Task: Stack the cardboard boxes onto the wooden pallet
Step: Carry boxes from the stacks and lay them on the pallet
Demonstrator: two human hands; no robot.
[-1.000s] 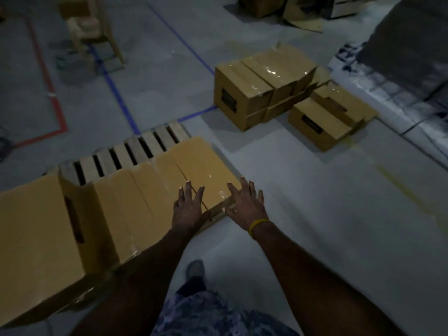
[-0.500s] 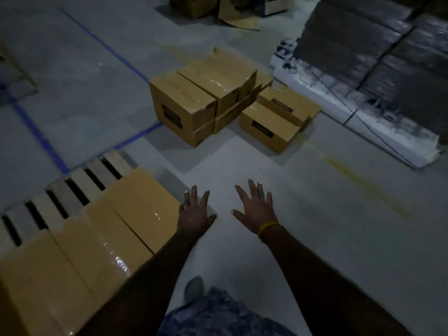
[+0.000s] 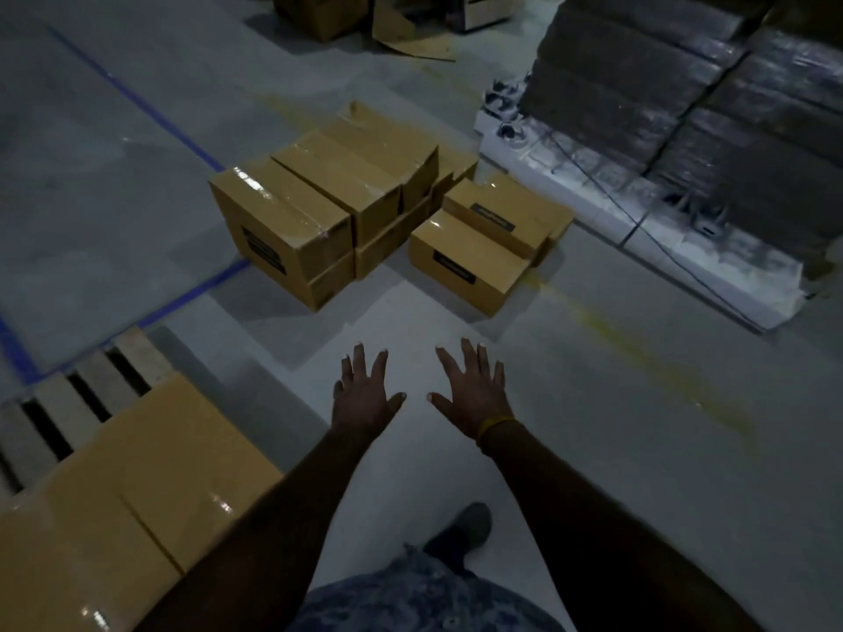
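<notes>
A pile of taped cardboard boxes [image 3: 319,216] stands on the grey floor ahead, with two lower boxes [image 3: 470,262] at its right side. The wooden pallet [image 3: 68,403] lies at the left, its slats partly covered by boxes on the pallet [image 3: 159,472] at the lower left. My left hand [image 3: 365,394] and my right hand [image 3: 470,394] hover side by side over bare floor, fingers spread, holding nothing. Both are well short of the pile and to the right of the pallet.
A tall wrapped dark stack [image 3: 711,107] on white blocks [image 3: 638,230] fills the right. Blue floor tape [image 3: 191,294] runs past the pallet. More boxes and loose cardboard [image 3: 410,38] lie at the far back. My shoe [image 3: 465,526] shows below.
My hands have left the box on the pallet and now hang over bare floor. The view has swung right, bringing the floor pile closer and pushing the pallet to the left edge.
</notes>
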